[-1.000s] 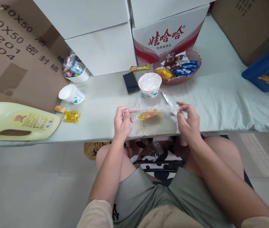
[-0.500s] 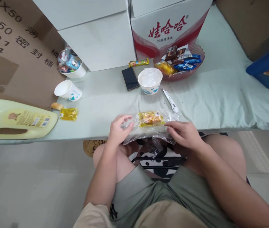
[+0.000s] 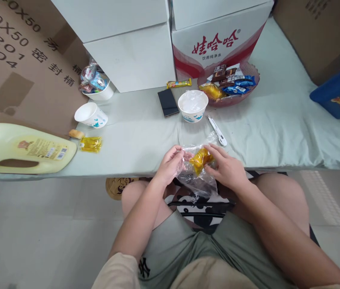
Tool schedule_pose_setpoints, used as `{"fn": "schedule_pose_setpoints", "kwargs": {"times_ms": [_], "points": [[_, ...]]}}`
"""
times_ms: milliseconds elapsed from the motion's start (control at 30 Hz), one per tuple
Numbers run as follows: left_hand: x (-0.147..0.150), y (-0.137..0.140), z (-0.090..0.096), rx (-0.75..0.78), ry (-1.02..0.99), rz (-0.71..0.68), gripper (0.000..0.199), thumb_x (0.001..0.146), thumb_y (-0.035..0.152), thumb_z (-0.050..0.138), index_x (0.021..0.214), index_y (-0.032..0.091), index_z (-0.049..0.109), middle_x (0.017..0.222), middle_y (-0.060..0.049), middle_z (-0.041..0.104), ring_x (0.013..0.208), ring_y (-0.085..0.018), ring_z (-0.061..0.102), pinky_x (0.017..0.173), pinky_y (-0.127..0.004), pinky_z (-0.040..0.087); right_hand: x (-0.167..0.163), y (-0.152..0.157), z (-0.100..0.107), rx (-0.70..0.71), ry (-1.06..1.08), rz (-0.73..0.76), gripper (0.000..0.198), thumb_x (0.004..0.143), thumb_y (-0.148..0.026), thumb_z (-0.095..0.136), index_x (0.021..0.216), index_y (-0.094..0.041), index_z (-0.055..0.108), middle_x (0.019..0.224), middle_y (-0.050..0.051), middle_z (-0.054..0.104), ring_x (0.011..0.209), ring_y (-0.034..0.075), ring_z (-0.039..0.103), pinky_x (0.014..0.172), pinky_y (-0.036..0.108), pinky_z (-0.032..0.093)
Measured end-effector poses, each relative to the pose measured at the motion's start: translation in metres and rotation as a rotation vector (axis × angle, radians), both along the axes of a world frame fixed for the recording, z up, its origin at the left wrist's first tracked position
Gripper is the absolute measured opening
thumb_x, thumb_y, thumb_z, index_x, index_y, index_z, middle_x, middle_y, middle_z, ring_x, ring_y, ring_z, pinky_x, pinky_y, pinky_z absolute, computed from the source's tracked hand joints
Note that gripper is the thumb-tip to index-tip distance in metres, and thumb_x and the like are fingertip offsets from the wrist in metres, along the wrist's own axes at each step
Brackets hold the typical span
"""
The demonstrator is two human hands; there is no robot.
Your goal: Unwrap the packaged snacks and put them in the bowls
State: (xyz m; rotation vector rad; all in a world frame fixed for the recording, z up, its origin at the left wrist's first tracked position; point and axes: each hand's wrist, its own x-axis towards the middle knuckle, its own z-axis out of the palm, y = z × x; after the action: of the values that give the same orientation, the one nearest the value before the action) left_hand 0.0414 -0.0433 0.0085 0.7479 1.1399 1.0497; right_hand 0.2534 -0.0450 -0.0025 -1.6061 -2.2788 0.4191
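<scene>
A yellow snack packet (image 3: 200, 160) is tilted up at the table's front edge, with my right hand (image 3: 225, 166) closed around its right side. My left hand (image 3: 170, 163) pinches the edge of a clear plastic bag (image 3: 195, 184), whose lower part hangs over the edge above my lap. The packet lies against the bag's film; whether it is inside the bag I cannot tell. Beyond my hands stand a paper cup (image 3: 192, 114) with clear plastic in it and a white box cutter (image 3: 217, 131).
A phone (image 3: 168, 102) and a yellow snack stick (image 3: 179, 83) lie near white boxes (image 3: 130, 56). A pink bowl of snacks (image 3: 227, 100) sits at the back right. To the left are a tipped paper cup (image 3: 90, 115), another yellow packet (image 3: 90, 144) and a large jug (image 3: 46, 150).
My right hand has taken hold of the yellow packet and lifted it from lying flat. My left hand has moved right and gathered the bag's edge.
</scene>
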Motion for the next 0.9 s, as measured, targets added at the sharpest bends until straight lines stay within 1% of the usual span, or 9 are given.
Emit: {"fn": "schedule_pose_setpoints", "kwargs": {"times_ms": [100, 200, 367, 500, 600, 667, 733, 833, 900], "points": [[0.005, 0.002, 0.004, -0.138, -0.234, 0.066, 0.042, 0.072, 0.044, 0.083, 0.089, 0.022, 0.052, 0.081, -0.002, 0.072, 0.07, -0.014, 0.068, 0.047, -0.016, 0.038, 0.002, 0.0, -0.001, -0.027, -0.036, 0.032, 0.065, 0.088, -0.04, 0.06, 0.152, -0.035, 0.047, 0.157, 0.002, 0.048, 0.079, 0.021, 0.072, 0.057, 0.033, 0.054], [0.01, 0.007, 0.006, -0.211, -0.323, 0.074, 0.035, 0.074, 0.035, 0.082, 0.09, 0.021, 0.054, 0.081, -0.002, 0.073, 0.069, -0.014, 0.069, 0.046, -0.016, 0.037, 0.002, 0.001, -0.002, -0.031, -0.03, 0.002, 0.058, 0.09, -0.039, 0.058, 0.148, -0.034, 0.05, 0.153, 0.003, 0.053, 0.087, 0.024, 0.072, 0.057, 0.033, 0.053], [0.012, 0.017, 0.006, -0.148, -0.162, 0.149, 0.021, 0.083, 0.032, 0.071, 0.086, 0.018, 0.056, 0.074, -0.001, 0.07, 0.052, -0.007, 0.057, 0.042, -0.014, 0.031, 0.003, 0.002, -0.004, -0.022, 0.037, -0.079, 0.038, 0.086, -0.031, 0.06, 0.124, -0.028, 0.064, 0.149, 0.006, 0.054, 0.067, 0.016, 0.066, 0.056, 0.033, 0.052], [0.007, 0.023, 0.005, -0.116, -0.079, 0.239, 0.014, 0.09, 0.029, 0.062, 0.086, 0.019, 0.053, 0.07, 0.0, 0.067, 0.044, -0.005, 0.049, 0.038, -0.015, 0.02, 0.003, 0.001, -0.007, 0.014, 0.106, -0.077, 0.045, 0.087, -0.028, 0.057, 0.133, -0.031, 0.059, 0.15, 0.007, 0.054, 0.065, 0.015, 0.066, 0.06, 0.035, 0.054], [0.001, 0.026, 0.004, -0.102, -0.048, 0.328, 0.016, 0.092, 0.032, 0.06, 0.087, 0.02, 0.051, 0.071, 0.0, 0.066, 0.043, -0.005, 0.046, 0.038, -0.016, 0.018, 0.003, 0.001, -0.01, 0.015, 0.207, -0.099, 0.042, 0.084, -0.026, 0.058, 0.126, -0.029, 0.058, 0.146, 0.008, 0.057, 0.066, 0.016, 0.066, 0.064, 0.036, 0.055], [-0.004, 0.027, 0.003, -0.079, 0.0, 0.375, 0.015, 0.094, 0.032, 0.057, 0.088, 0.02, 0.05, 0.07, 0.001, 0.065, 0.043, -0.004, 0.044, 0.038, -0.016, 0.018, 0.004, 0.003, -0.013, -0.023, 0.319, -0.122, 0.037, 0.081, -0.028, 0.061, 0.117, -0.025, 0.054, 0.136, 0.01, 0.062, 0.067, 0.016, 0.067, 0.066, 0.036, 0.056], [-0.008, 0.029, 0.003, -0.055, 0.047, 0.397, 0.012, 0.096, 0.029, 0.051, 0.088, 0.02, 0.05, 0.07, 0.001, 0.065, 0.043, -0.005, 0.042, 0.039, -0.017, 0.02, 0.006, 0.005, -0.015, -0.09, 0.43, -0.163, 0.038, 0.078, -0.034, 0.066, 0.11, -0.024, 0.049, 0.116, 0.009, 0.068, 0.066, 0.018, 0.066, 0.064, 0.035, 0.056], [-0.013, 0.031, 0.003, -0.052, 0.08, 0.381, 0.01, 0.097, 0.026, 0.048, 0.089, 0.02, 0.052, 0.069, 0.001, 0.064, 0.043, -0.005, 0.04, 0.041, -0.017, 0.023, 0.013, 0.009, -0.014, -0.231, 0.582, -0.252, 0.052, 0.072, -0.048, 0.075, 0.105, -0.025, 0.041, 0.084, 0.001, 0.065, 0.059, 0.018, 0.061, 0.052, 0.032, 0.05], [-0.015, 0.033, 0.003, -0.049, 0.092, 0.376, 0.011, 0.097, 0.027, 0.05, 0.089, 0.02, 0.052, 0.069, 0.001, 0.064, 0.044, -0.005, 0.039, 0.043, -0.017, 0.023, 0.017, 0.011, -0.01, -0.264, 0.69, -0.329, 0.059, 0.068, -0.052, 0.079, 0.104, -0.026, 0.038, 0.081, 0.0, 0.063, 0.059, 0.019, 0.062, 0.05, 0.031, 0.048]]}}
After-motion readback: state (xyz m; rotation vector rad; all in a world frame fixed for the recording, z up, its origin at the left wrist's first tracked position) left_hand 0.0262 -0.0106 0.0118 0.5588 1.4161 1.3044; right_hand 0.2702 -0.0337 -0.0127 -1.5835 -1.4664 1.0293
